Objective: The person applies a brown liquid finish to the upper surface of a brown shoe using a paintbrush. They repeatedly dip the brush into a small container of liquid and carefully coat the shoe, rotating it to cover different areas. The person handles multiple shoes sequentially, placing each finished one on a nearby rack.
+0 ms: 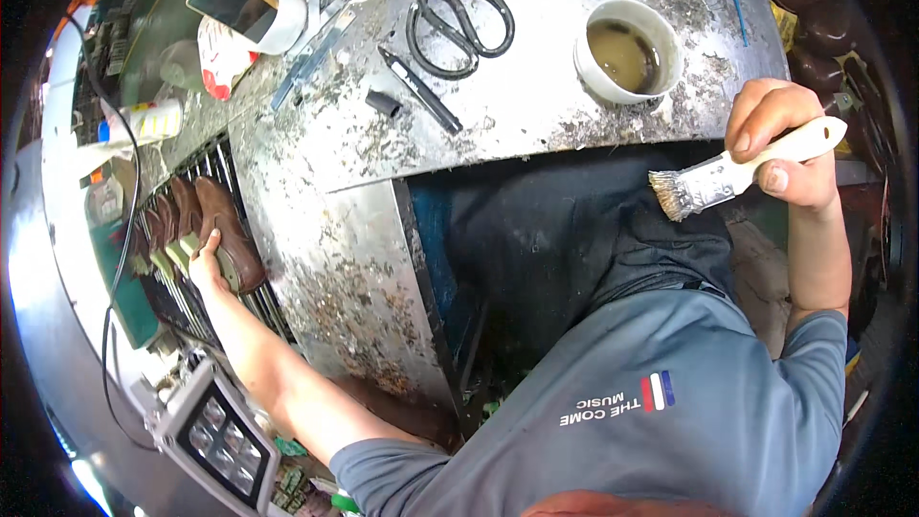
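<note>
My right hand (787,139) is closed around the pale handle of a flat paintbrush (704,184), whose stained bristles point left above my lap. Far to the left, my left hand (207,263) grips a brown shoe (226,220) at the end of a row on a metal rack (273,311). The shoe shows a pale green part beside my fingers, most of which are hidden against it. More brown shoes (185,208) stand close beside it. Nearest the brush on the bench is a white bowl (586,65) holding murky yellowish-brown liquid.
The stained metal bench (536,105) carries black-handled scissors (450,31), a black marker (421,91) and its loose cap (383,102). A phone (233,2) leans by a white roll-shaped object (285,27) at the back left. A lamp (218,436) and dark cable (123,258) are near my left arm.
</note>
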Tool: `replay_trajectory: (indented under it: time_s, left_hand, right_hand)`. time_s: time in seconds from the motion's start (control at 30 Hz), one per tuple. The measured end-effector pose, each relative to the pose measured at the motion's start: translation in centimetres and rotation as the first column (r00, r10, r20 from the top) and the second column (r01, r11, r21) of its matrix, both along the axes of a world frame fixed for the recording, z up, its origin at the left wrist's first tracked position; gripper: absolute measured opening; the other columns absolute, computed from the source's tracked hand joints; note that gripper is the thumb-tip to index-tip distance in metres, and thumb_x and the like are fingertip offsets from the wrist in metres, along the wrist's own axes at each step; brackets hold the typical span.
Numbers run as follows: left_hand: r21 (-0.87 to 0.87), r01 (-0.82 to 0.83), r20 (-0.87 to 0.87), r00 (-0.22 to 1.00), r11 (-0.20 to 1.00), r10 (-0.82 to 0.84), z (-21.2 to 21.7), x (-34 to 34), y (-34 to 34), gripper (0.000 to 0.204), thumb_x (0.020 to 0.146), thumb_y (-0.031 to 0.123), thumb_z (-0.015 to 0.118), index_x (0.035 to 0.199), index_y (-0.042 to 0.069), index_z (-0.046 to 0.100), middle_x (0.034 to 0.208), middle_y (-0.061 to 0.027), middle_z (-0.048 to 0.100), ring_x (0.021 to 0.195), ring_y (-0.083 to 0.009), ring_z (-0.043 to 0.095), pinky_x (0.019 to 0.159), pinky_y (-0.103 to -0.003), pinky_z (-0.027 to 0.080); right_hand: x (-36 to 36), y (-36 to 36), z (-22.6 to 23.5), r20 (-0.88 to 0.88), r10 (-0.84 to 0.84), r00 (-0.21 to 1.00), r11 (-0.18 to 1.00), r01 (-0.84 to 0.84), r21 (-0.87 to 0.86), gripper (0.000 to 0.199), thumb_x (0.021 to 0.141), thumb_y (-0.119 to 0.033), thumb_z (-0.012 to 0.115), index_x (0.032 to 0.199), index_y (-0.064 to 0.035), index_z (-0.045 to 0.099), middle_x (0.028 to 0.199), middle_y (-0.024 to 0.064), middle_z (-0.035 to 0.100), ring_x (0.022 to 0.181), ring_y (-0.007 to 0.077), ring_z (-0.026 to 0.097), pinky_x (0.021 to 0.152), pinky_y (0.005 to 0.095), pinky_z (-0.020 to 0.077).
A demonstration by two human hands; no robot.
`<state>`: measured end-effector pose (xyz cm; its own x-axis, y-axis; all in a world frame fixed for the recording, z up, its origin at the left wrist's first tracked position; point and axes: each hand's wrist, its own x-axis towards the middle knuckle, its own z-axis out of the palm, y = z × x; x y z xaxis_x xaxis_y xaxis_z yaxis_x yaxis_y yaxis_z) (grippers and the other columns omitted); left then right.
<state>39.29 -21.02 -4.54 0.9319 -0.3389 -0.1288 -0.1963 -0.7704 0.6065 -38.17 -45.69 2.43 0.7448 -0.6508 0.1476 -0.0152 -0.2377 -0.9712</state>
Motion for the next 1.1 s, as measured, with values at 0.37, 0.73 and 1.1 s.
replay_trajectory:
  time_s: [0.37,0.73,1.1]
  left_hand:
    - [0.576,-0.021,0.492,0.807,0.817,-0.326,-2.0,0.3,0.7,0.109,0.068,0.074,0.078,0.139,-0.006,0.054,0.131,-0.0308,0.062,0.120,-0.0435,0.061,0.105,-0.048,0.047]
    - [0.525,0.301,0.378,0.756,0.796,-0.535,1.9,-16.4,2.9,0.070,0.091,0.038,0.073,0.141,-0.006,0.051,0.138,-0.0256,0.057,0.126,-0.0391,0.056,0.108,-0.044,0.043]
    - [0.469,0.580,0.327,0.586,0.666,-0.741,5.4,-36.8,5.2,0.061,0.088,0.022,0.075,0.138,-0.005,0.051,0.142,-0.0255,0.053,0.134,-0.0396,0.048,0.114,-0.044,0.035]
  right_hand:
    - [1.2,0.1,0.2,0.035,0.054,0.998,0.998,-0.053,-0.015,0.028,0.082,-0.022,0.078,0.099,0.0010,0.076,0.095,0.0147,0.074,0.089,0.0227,0.070,0.081,0.0353,0.0545]
    - [-12.7,0.4,-1.8,0.010,-0.616,0.788,0.731,0.576,-0.366,0.025,0.097,-0.023,0.070,0.120,-0.0154,0.072,0.099,0.0036,0.076,0.078,0.0110,0.070,0.062,0.0253,0.0554]
    - [-27.1,-12.7,-8.7,0.039,-0.891,0.452,-0.132,-0.177,-0.975,0.033,0.090,-0.014,0.053,0.122,-0.0161,0.062,0.098,0.0032,0.065,0.109,0.0216,0.061,0.101,0.0359,0.0437]
